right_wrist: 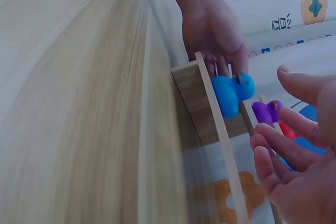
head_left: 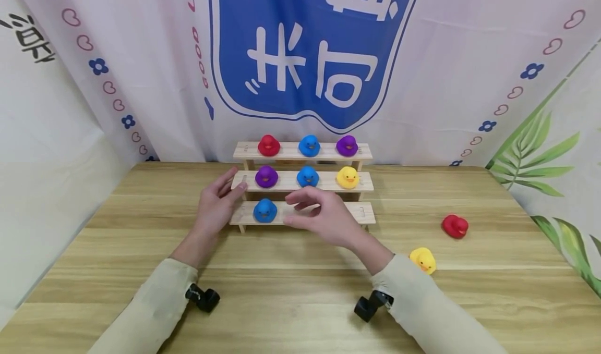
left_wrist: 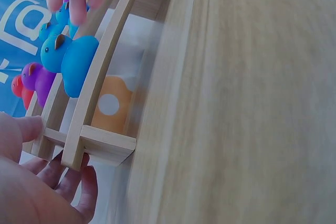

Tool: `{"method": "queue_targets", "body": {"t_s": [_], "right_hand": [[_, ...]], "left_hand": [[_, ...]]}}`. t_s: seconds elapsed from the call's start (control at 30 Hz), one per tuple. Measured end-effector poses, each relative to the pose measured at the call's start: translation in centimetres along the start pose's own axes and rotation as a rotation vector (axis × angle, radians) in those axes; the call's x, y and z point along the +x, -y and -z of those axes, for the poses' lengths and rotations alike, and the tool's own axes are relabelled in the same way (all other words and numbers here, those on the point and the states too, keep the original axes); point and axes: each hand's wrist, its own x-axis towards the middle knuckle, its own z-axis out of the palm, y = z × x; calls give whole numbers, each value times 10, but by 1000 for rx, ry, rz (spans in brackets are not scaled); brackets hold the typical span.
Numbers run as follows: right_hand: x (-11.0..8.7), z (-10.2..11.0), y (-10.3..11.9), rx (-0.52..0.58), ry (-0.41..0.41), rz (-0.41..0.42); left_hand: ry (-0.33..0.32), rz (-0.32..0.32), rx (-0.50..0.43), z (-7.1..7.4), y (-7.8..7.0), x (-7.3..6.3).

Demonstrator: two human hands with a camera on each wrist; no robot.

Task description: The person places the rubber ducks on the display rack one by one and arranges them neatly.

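A three-tier wooden stand [head_left: 300, 181] holds small rubber ducks. Its top tier carries a red duck [head_left: 268, 146], a blue duck [head_left: 309, 146] and a purple duck [head_left: 347, 146]. On the middle tier sit a purple duck [head_left: 266, 177], a blue duck [head_left: 307, 177] and a yellow duck [head_left: 347, 178]. One blue duck [head_left: 265, 210] stands at the left of the bottom tier. My left hand [head_left: 213, 204] grips the stand's left end, thumb at the middle tier. Over the bottom tier hovers my right hand [head_left: 325, 216], fingers loosely bent and holding nothing; it covers part of that tier.
A red duck [head_left: 455, 227] and a yellow duck [head_left: 423, 260] lie on the wooden table [head_left: 291, 302] right of the stand. Close behind the stand hangs a printed white and blue curtain [head_left: 164, 83]. Each sleeve bears a small black wrist camera.
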Motion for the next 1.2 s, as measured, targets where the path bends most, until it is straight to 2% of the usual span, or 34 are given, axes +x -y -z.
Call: {"method": "queue_targets", "body": {"t_s": [0.47,0.73,1.2], "right_hand": [[-34,37,-12,-31,-34,14],[-56,64,-21,-93,-74,38],[-94,108,-29,-191,-156,78]], "left_hand": [[-3,-7,-10,1,0,1],[-17,-40,-18,1,4,3],[-20,-34,-21,0,3,3]]}}
